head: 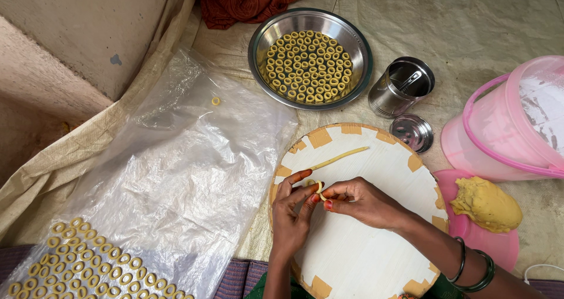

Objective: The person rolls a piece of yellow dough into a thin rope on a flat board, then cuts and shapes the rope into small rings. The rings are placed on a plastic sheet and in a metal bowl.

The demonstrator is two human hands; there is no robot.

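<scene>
My left hand (291, 217) and my right hand (359, 201) meet over a round white board (364, 252) with tape patches on its rim. Between their fingertips they pinch a small curled piece of yellow dough (319, 187), bent around my left forefinger. A thin rolled dough rope (341, 156) lies on the board just beyond the fingers. A steel bowl (352, 40) at the top holds several dough rings (306, 66) in rows. More dough rings (88, 266) lie on a clear plastic sheet (188, 170) at the lower left.
A yellow dough lump (486, 202) rests on a pink lid (499, 246) at the right. A pink bucket (505, 128), a steel canister (400, 87) and its lid (412, 132) stand beside the board. One stray ring (215, 101) lies on the plastic. Red cloth (247, 2) is at the top.
</scene>
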